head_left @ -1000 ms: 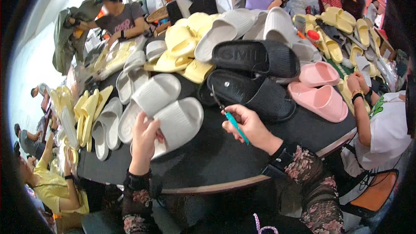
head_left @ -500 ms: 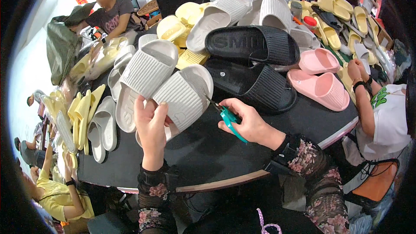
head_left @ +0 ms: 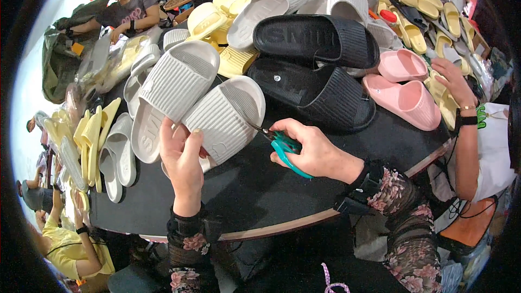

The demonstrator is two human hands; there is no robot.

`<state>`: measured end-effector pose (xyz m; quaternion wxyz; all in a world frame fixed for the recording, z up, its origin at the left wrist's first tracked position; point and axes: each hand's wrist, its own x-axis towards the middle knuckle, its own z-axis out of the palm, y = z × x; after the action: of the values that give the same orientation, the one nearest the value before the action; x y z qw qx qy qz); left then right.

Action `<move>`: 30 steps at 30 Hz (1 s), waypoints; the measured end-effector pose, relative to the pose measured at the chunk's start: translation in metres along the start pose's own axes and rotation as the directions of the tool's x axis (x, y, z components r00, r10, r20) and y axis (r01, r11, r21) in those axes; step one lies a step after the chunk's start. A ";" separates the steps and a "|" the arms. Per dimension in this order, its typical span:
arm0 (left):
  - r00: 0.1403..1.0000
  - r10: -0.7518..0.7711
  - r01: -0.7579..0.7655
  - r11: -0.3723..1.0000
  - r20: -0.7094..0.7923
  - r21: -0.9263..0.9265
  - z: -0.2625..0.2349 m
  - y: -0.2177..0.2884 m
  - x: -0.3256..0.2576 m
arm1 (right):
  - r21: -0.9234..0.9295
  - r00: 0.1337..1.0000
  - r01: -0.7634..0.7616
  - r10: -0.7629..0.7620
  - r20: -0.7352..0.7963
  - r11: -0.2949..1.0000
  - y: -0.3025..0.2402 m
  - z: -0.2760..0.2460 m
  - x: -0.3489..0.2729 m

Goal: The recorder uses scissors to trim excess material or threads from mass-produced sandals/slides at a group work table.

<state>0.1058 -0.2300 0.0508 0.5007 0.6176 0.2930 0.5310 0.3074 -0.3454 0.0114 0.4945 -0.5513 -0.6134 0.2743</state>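
Left hand (head_left: 183, 157): thumb and fingers closed on grey slide sandals (head_left: 220, 122)
Right hand (head_left: 315, 149): fingers curled around teal-handled snips (head_left: 287, 152), tips at one sandal
Sandals: over the black tabletop (head_left: 260, 198)
Beyond: larger black slide sandals (head_left: 331, 95)

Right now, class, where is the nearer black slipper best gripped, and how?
Probably by the ribbed strap of the nearer slipper, from the camera wearer's side: the strap arches over the sole, tabletop shows along the near edge, and another black slipper crowds the far side.
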 end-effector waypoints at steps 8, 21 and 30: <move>0.998 0.016 -0.019 0.999 0.057 0.041 0.007 -0.005 -0.009 | 0.042 1.000 0.000 0.001 -0.020 0.999 0.000 -0.001 -0.003; 0.996 0.026 -0.029 0.999 0.081 0.036 0.007 -0.007 -0.011 | 0.063 0.995 0.023 -0.017 -0.099 0.998 -0.005 -0.002 -0.003; 0.980 -0.026 0.023 1.000 0.196 0.019 0.006 -0.004 -0.017 | -0.029 0.997 -0.021 0.019 -0.076 0.999 -0.003 -0.001 -0.004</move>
<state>0.1077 -0.2456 0.0410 0.5286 0.6673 0.2543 0.4589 0.3066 -0.3501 0.0137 0.5063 -0.5748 -0.5926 0.2491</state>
